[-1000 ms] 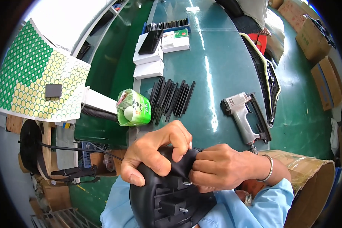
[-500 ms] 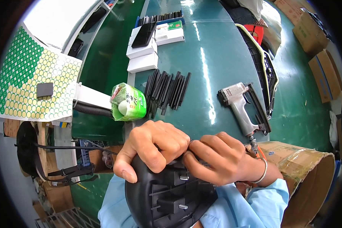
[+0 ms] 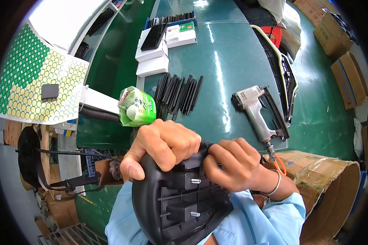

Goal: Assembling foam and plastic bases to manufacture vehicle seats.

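A black moulded plastic part (image 3: 173, 224) rests against my body, its ribbed underside with two metal studs facing up. My left hand (image 3: 165, 145) is closed over its far left edge, thumb on the outer rim. At the far right edge, my right hand (image 3: 235, 165) is closed too, its fingers curled in on what looks like black covering material at the rim; the fingertips are hidden. A short stretch of black edge shows between the hands. On the green table to the right lies a silver pneumatic staple gun (image 3: 253, 110) with an orange hose (image 3: 281, 165).
Black strips (image 3: 178, 96) lie in a bunch beyond my hands, beside a green bag (image 3: 141, 108). White boxes (image 3: 152, 66) with a black phone (image 3: 154, 36) stand farther off. A large cardboard box (image 3: 315, 167) is at the right, a sheet of round stickers (image 3: 28, 94) at the left.
My hands have moved a little apart, baring the rim between them. The left hand and plastic part have shifted slightly up and left in view.
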`<state>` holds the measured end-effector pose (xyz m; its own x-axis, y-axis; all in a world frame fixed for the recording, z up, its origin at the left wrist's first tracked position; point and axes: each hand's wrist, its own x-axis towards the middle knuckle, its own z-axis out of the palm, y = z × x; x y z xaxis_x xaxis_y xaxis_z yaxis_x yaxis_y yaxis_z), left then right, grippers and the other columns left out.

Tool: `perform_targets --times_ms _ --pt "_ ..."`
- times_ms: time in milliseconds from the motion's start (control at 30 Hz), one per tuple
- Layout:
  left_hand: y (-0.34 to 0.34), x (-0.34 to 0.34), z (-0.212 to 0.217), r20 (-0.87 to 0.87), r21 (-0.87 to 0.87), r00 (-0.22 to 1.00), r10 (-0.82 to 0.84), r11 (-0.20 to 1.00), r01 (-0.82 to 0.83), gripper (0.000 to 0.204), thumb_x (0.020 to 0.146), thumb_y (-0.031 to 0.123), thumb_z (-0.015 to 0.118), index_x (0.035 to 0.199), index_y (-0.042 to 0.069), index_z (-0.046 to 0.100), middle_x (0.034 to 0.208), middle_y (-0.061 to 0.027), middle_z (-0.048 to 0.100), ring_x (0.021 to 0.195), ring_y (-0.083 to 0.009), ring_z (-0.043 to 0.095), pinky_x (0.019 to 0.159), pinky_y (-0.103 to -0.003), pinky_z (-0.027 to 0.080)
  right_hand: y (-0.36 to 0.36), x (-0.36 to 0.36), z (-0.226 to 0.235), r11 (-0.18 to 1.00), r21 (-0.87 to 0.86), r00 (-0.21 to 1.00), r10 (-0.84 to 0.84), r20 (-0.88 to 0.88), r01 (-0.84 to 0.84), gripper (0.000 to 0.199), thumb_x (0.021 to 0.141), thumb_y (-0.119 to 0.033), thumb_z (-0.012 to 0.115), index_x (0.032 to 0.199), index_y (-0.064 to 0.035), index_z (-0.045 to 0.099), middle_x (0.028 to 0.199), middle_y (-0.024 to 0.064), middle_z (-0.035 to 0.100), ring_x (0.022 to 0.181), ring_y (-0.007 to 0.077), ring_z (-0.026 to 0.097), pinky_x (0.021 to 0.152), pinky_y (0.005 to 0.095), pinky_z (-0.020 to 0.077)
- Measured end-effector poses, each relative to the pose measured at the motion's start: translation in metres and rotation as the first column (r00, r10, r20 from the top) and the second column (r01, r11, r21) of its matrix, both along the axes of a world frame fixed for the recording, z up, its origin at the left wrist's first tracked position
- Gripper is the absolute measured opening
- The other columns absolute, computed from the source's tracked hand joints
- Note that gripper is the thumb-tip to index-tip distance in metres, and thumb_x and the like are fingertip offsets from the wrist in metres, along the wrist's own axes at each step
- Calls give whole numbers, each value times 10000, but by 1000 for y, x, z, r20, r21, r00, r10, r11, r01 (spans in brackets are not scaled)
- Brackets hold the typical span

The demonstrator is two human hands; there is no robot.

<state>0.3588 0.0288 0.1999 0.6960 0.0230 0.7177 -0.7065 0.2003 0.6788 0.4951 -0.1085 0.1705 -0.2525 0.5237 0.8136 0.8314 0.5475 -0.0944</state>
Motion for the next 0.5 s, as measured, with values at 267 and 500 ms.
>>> perform_targets --times_ms 267,500 --pt "-3 -3 0 -20 -23 999 33 999 -33 437 721 437 555 558 40 469 519 -53 398 427 -192 345 434 -330 284 -1 -8 -5 997 -68 991 20 -132 -29 259 710 -209 694 849 -42 553 761 52 557 613 151 525 521 262 359" --pt "-3 -3 1 -30 -29 999 38 999 -38 435 715 435 559 559 40 470 522 -53 401 434 -194 345 441 -330 279 -2 -1 -4 996 -68 998 -59 10 60 234 656 -188 655 826 -55 562 765 52 553 625 158 518 521 267 349"
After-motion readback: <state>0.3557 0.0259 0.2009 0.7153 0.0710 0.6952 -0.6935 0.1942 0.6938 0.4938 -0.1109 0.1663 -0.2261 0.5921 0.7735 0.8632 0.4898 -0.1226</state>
